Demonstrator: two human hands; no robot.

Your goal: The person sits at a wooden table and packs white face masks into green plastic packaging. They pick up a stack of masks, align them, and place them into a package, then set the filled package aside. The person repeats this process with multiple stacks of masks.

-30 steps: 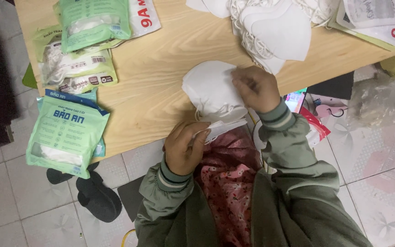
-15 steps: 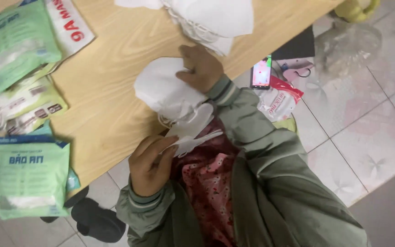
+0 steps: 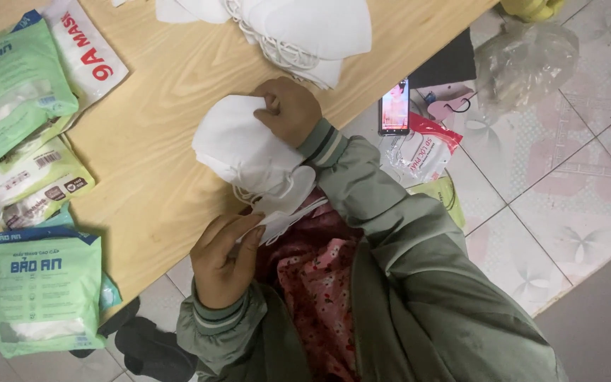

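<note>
View: head camera, looking down at a wooden counter [image 3: 150, 148] and the person's lap.

Right hand [image 3: 288, 110]: grip closed, fingers curled and pinching the top of a small stack of white face masks [image 3: 245, 152] that rests on the counter near its front edge.

Left hand [image 3: 224, 258]: at the counter's edge, just below the stack. Fingers extended, tips touching the lowest mask and its ear loops [image 3: 284, 219], which hang off the edge toward the lap. Grip is loose; I cannot tell whether it pinches the mask or only rests against it.

Change over the last 1 s: the left hand was a closed fist on the lower mask edge; its fingers are now stretched out and the hand sits lower and further left. The right hand has kept its place on top of the stack. The camera has swung, so the counter runs diagonally in view.

Reading: the stack looks steadied from above while the lowest mask is being teased away from below.

Supply: a larger pile of white masks [image 3: 305, 32] lies at the far side of the counter, well apart from the working stack.

Packaging: 3 or more green mask pouches [image 3: 40, 290] lie along the left side, 1 overhanging the edge.

Floor: tiled floor [image 3: 567, 198] carries a phone [image 3: 394, 107] with a lit screen, a red and white packet [image 3: 422, 152] and a clear plastic bag [image 3: 525, 60].
</note>
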